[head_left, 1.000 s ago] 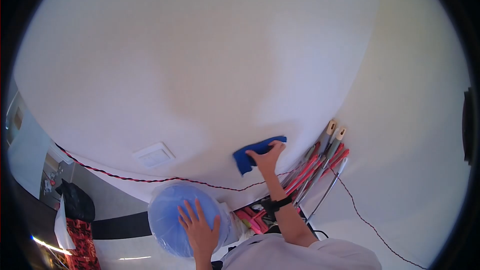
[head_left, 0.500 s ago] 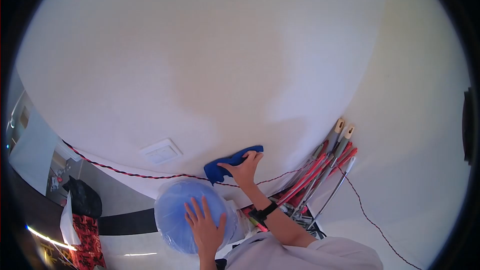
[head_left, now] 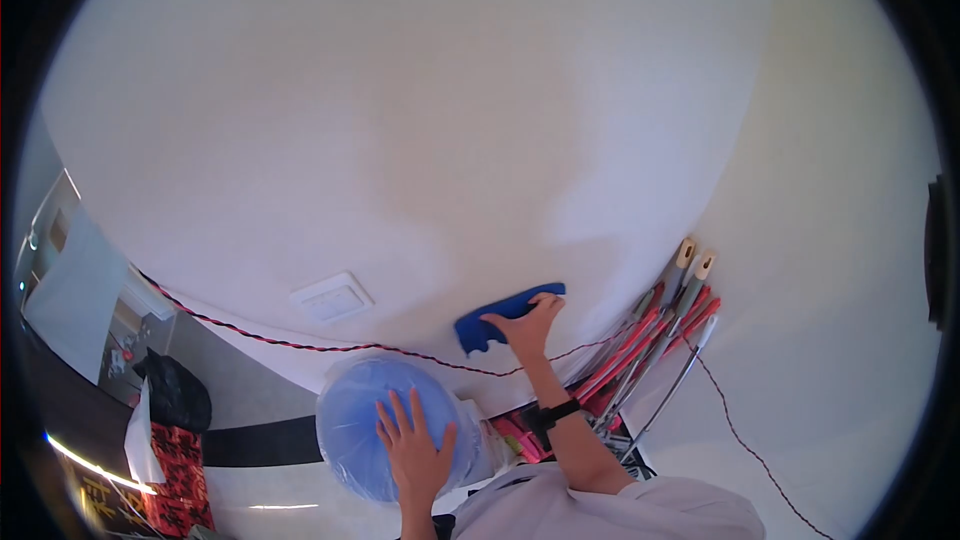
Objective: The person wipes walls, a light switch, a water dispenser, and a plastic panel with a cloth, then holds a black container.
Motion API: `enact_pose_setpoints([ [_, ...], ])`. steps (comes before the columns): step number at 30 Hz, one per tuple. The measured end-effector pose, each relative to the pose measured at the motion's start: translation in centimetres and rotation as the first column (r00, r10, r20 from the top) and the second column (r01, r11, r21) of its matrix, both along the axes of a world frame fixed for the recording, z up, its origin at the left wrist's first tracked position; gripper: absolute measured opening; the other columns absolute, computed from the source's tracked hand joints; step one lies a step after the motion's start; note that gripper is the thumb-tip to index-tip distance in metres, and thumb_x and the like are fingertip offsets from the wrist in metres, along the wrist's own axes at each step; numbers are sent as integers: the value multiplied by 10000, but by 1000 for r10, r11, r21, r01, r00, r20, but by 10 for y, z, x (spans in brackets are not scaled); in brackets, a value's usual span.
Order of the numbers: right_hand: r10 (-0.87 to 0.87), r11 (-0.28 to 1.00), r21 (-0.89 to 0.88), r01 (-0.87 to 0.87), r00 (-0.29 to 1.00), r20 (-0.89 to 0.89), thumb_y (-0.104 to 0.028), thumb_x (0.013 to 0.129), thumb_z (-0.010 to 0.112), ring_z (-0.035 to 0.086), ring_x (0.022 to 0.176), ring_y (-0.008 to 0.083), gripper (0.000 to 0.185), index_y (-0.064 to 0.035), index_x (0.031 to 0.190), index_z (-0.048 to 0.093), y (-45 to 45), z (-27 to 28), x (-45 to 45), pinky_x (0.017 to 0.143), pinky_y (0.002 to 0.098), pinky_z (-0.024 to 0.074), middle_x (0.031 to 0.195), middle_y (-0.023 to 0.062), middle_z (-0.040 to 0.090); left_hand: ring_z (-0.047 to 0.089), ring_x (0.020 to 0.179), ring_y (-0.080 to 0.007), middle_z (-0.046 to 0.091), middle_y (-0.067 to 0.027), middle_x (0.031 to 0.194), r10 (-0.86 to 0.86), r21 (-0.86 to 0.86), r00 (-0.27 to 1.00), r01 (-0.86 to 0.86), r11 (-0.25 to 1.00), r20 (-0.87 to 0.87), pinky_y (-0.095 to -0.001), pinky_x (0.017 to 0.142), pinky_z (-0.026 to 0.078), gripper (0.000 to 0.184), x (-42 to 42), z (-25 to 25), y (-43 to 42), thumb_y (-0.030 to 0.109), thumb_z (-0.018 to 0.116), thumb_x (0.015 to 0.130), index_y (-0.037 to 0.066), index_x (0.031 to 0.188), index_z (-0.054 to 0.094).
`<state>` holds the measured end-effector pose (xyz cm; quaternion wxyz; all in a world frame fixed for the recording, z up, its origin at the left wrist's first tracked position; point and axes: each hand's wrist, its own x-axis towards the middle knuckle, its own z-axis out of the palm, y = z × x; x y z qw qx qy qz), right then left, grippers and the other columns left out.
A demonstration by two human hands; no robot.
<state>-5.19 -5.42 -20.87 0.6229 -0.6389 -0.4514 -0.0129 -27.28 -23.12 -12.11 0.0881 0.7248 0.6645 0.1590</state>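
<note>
White wall [head_left: 470, 90], seemingly mid-wipe, remainder unclear: at five o'clock, right hand [head_left: 532, 329] half-closed on blue cloth [head_left: 510, 304]; at seven, left hand [head_left: 415, 457] splayed, gripping nothing

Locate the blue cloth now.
Head view, lower half, slightly right of centre: the blue cloth is against the white wall under the right hand, just above the twisted cord.

A soft shadow [head_left: 475, 160] dims the wall [head_left: 250, 140], while fisheye distortion curves toward black corners.

The right hand [head_left: 533, 328] and blue cloth [head_left: 505, 306] have apparently slid rightward.
</note>
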Motion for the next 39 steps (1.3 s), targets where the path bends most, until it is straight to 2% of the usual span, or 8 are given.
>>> enact_pose_setpoints([
  [5,-81,995,-62,79,996,-34,-312,529,996,417,969,288,839,-12,1035,399,14,-19,85,855,410,416,1038,142,389,145,1462,-542,235,-303,1582,1,13,1000,-1,1000,17,-634,1159,177,798,1,1,0,492,559,945,35,1547,300],
  [7,-67,997,15,76,939,-337,-227,600,956,441,981,270,752,-21,1079,414,24,-20,112,877,407,417,1058,130,413,144,1463,-542,235,-303,1583,-2,19,999,1,1000,32,-636,1159,176,797,1,2,0,489,561,944,36,1546,302],
  [12,-101,995,-10,100,980,-174,-254,576,968,445,995,282,781,0,1083,430,21,5,82,896,406,417,1086,140,417,140,1461,-550,229,-303,1585,13,-4,1000,-13,1000,24,-645,1158,169,800,2,3,0,493,559,943,35,1546,301],
  [15,-34,997,65,44,989,-146,-293,564,977,427,992,295,808,4,1079,431,16,22,42,884,415,403,1074,144,415,138,1459,-557,227,-306,1585,1,12,1000,-1,1000,15,-650,1155,169,802,0,0,0,494,556,945,30,1546,297],
  [19,30,998,51,-33,998,60,-352,558,979,413,983,306,848,13,1092,430,3,40,-18,873,421,394,1061,153,403,144,1468,-531,219,-295,1595,-4,15,1000,5,1000,-26,-624,1168,163,815,1,1,0,486,581,937,29,1546,289],
  [25,142,989,38,-142,990,-7,-437,584,965,391,949,309,825,16,1027,435,-11,32,-70,820,409,417,1040,165,372,145,1470,-527,220,-298,1593,9,17,998,-9,1000,-55,-616,1170,166,819,1,0,1,482,588,934,32,1549,285],
  [31,196,981,-18,-195,979,56,-410,554,982,407,915,293,819,4,1004,438,-11,23,-54,789,396,443,1045,155,364,131,1462,-553,227,-309,1584,-8,14,1000,9,1000,-2,-643,1157,165,804,1,1,0,506,539,952,29,1549,288],
  [39,104,993,-53,-102,994,28,-411,508,997,409,929,302,852,0,976,416,-8,-6,-17,806,415,438,1030,159,366,136,1460,-555,235,-317,1577,-14,13,1000,14,1000,7,-651,1153,168,802,0,1,0,502,547,949,25,1544,298],
])
